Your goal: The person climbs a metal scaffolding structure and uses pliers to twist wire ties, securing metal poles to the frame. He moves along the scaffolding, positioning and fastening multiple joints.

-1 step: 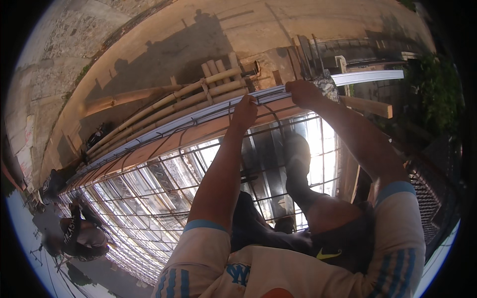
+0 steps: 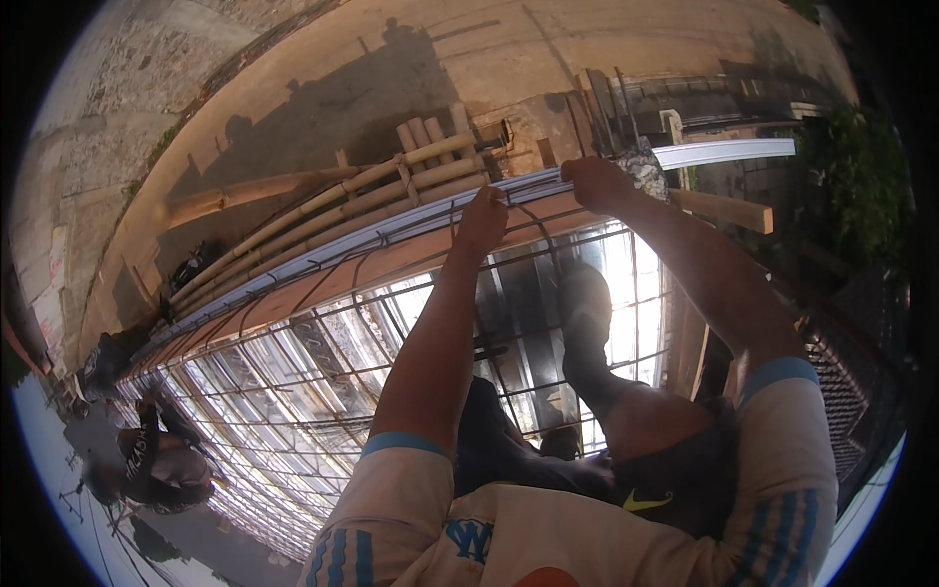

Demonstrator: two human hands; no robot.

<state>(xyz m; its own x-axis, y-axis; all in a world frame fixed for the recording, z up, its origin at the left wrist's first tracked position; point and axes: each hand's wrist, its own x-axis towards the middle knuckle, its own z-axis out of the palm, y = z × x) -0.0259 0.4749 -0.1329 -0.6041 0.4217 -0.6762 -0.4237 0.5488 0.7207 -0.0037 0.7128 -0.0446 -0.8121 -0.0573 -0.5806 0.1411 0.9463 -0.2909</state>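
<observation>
A grid of thin steel bars [image 2: 391, 323] lies over shiny sheet metal, and I crouch on it. My left hand [image 2: 482, 220] reaches to the grid's far edge and is closed on a bent steel bar [image 2: 533, 220] there. Further right, my right hand [image 2: 597, 183] is a fist around the top of another steel bar at the same edge. The edge runs along a reddish form board [image 2: 391, 259]. My dark-covered foot [image 2: 585, 313] rests on the grid between my arms.
Bamboo poles [image 2: 391, 186] tied in a bundle lie just beyond the edge, with a drop to a dirt road [image 2: 489, 68] behind. A wooden plank [image 2: 729, 210] and a white strip [image 2: 729, 152] stick out at right. Another person [image 2: 156, 460] crouches at lower left.
</observation>
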